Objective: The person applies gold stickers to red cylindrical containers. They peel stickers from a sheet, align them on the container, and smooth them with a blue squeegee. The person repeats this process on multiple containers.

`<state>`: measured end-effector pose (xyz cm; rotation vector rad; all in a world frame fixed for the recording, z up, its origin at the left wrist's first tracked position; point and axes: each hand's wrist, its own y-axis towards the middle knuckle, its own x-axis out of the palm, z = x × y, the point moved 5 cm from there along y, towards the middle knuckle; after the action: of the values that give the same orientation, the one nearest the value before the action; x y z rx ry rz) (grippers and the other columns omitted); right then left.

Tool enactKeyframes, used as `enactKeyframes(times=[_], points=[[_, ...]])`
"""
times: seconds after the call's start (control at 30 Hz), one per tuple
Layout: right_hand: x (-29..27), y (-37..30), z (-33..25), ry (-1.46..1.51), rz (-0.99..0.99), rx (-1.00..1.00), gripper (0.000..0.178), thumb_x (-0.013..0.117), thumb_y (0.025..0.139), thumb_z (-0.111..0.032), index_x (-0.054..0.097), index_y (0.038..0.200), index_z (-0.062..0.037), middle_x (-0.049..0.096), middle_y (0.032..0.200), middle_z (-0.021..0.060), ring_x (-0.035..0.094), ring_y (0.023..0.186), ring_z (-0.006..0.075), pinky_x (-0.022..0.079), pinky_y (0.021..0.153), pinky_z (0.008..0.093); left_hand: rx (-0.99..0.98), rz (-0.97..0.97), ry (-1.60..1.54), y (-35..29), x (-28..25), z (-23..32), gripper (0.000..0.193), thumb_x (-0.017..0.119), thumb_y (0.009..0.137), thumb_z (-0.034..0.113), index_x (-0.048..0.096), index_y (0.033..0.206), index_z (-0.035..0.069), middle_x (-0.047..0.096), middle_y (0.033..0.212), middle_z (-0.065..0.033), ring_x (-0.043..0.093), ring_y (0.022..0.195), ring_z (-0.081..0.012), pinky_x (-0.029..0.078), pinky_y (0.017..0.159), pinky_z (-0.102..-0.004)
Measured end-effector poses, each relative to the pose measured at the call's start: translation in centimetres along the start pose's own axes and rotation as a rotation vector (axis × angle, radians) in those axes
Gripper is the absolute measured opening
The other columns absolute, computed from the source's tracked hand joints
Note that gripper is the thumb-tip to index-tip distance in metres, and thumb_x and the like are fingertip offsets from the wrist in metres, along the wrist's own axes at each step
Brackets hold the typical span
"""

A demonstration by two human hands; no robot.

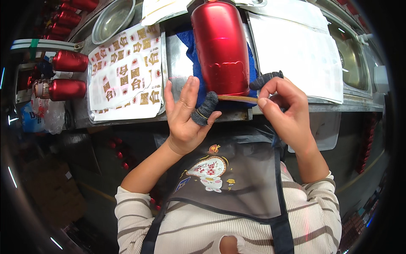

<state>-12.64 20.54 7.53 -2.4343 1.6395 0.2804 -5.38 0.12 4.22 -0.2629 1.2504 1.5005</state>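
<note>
While the right hand [289,111] is pinching one end of a thin tan strip [237,98] between thumb and finger, the left hand [182,120] is holding its fingers spread, its grey knitted finger sleeve [206,108] sitting by the strip's other end. Just beyond the fingertips, a metallic red bottle [224,51] is lying on blue cloth [197,67] (whether the strip is touching it, I cannot tell). A slack pinch could be risking scratches; uneven pushing, a roll on that rumpled cloth.
</note>
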Motion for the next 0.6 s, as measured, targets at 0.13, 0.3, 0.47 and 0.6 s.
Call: enactKeyframes(times=[0.13,0.3,0.47,0.6], points=[[0.2,0.7,1.5,0.152,-0.017,0.098,0.004,0.061,0.085,-0.002,0.059,0.082,0.0000,0.054,0.081,-0.0022,0.048,0.062,0.0004,0.035,0.054,0.0175,0.097,-0.019,0.071,1.0,-0.3,0.8,0.056,0.082,0.077,0.017,0.060,0.125,-0.002,0.049,0.143,-0.0261,0.053,0.129,-0.0419,0.023,0.110,-0.0641],[0.4,1.0,2.1,0.174,-0.061,0.139,0.004,0.061,0.085,0.000,0.060,0.083,0.0026,0.057,0.087,0.0024,0.057,0.064,0.0040,0.043,0.055,0.0185,0.178,-0.042,0.124,1.7,0.0,1.3,0.041,0.081,0.074,0.016,0.070,0.112,0.006,0.049,0.143,-0.0257,0.052,0.129,-0.0433,0.023,0.108,-0.0670],[0.7,1.2,2.8,0.060,-0.044,0.090,0.005,0.064,0.082,-0.004,0.062,0.082,0.0007,0.056,0.085,0.0028,0.052,0.066,0.0057,0.041,0.058,0.0206,0.251,0.041,0.222,4.4,0.7,3.3,0.023,0.075,0.073,0.024,0.073,0.091,0.010,0.053,0.141,-0.0250,0.053,0.129,-0.0419,0.026,0.103,-0.0722],[0.9,1.2,2.6,-0.033,-0.045,0.053,0.008,0.067,0.079,-0.009,0.064,0.082,-0.0017,0.056,0.084,0.0037,0.048,0.068,0.0079,0.039,0.060,0.0230,0.078,0.110,0.093,4.0,1.2,1.0,0.050,0.083,0.067,0.018,0.072,0.114,0.006,0.050,0.144,-0.0248,0.052,0.130,-0.0397,0.027,0.107,-0.0673]])
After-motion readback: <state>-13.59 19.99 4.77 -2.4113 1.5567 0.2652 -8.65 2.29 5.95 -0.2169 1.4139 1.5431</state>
